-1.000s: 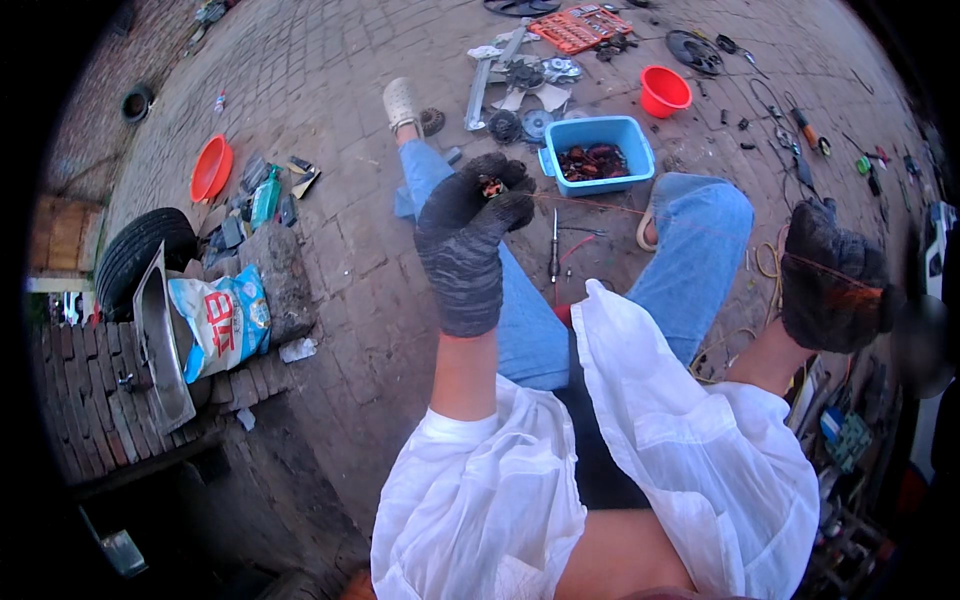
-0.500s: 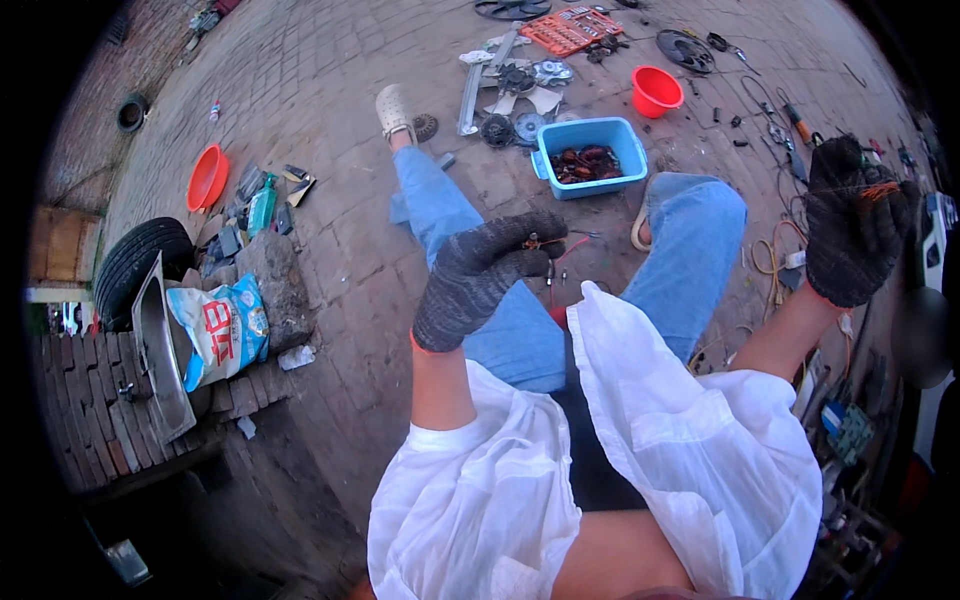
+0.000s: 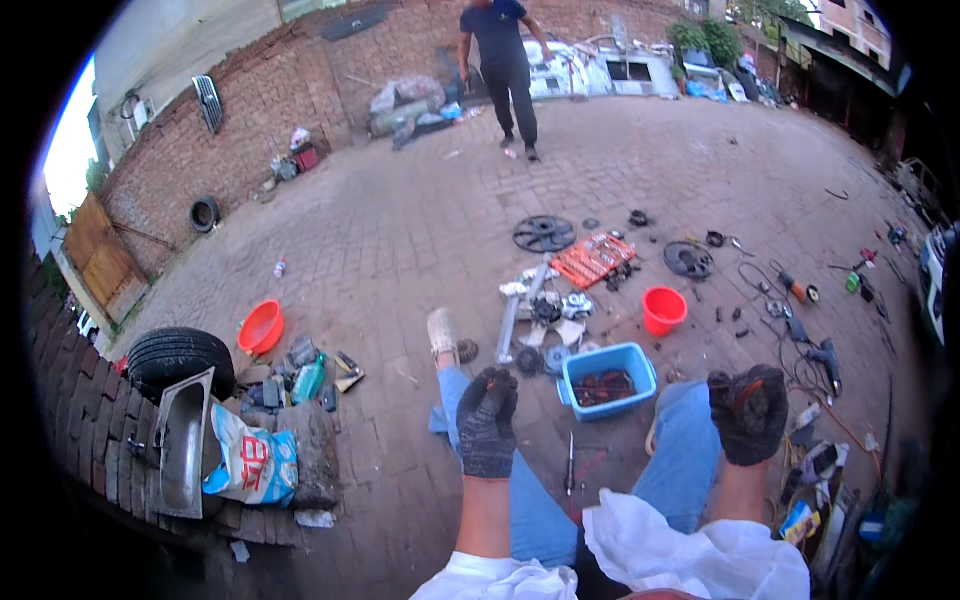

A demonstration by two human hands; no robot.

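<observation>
In a walled, paved yard (image 3: pixel 400 265) sits a tub (image 3: pixel 611 409).

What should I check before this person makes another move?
1. Left hand and right hand gloved: ok.
2. What each hand grips: cannot tell from this view.
3. Blue tub upright: ok, on the ground ahead.
4. Screwdriver put down: ok, lying on the ground.
5. Ground on the right free of tools: not ok, a drill lies there.
6. Other person away from the hands: ok, well beyond the tub.
</observation>
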